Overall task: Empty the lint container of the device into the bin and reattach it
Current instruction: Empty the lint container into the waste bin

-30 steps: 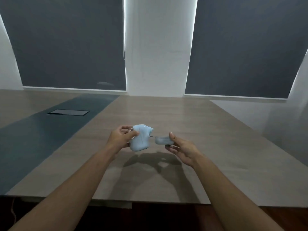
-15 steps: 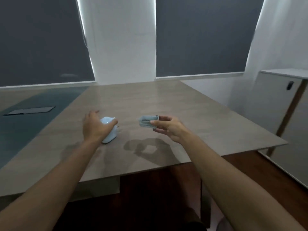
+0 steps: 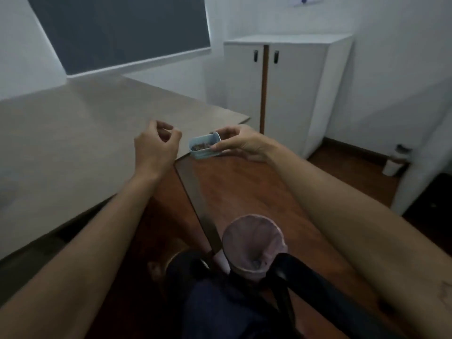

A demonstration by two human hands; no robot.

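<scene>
My right hand (image 3: 241, 143) grips a small pale blue lint container (image 3: 204, 146) by its right end, held level past the table's corner with dark lint visible inside. My left hand (image 3: 156, 146) hovers over the table edge with the fingers loosely curled and nothing in them. A bin lined with a pinkish bag (image 3: 254, 243) stands on the floor below, nearer to me than the container. The device itself is out of view.
The wooden table (image 3: 73, 133) fills the left side, its corner near my hands. A white two-door cabinet (image 3: 288, 89) stands against the far wall. A dark chair arm (image 3: 305, 277) partly covers the bin's near side. A white bottle (image 3: 393, 160) stands on the floor at right.
My view has swung right and down to the floor and bin. My left hand has let go of the device, left on the table. My right hand carried the container past the table's corner.
</scene>
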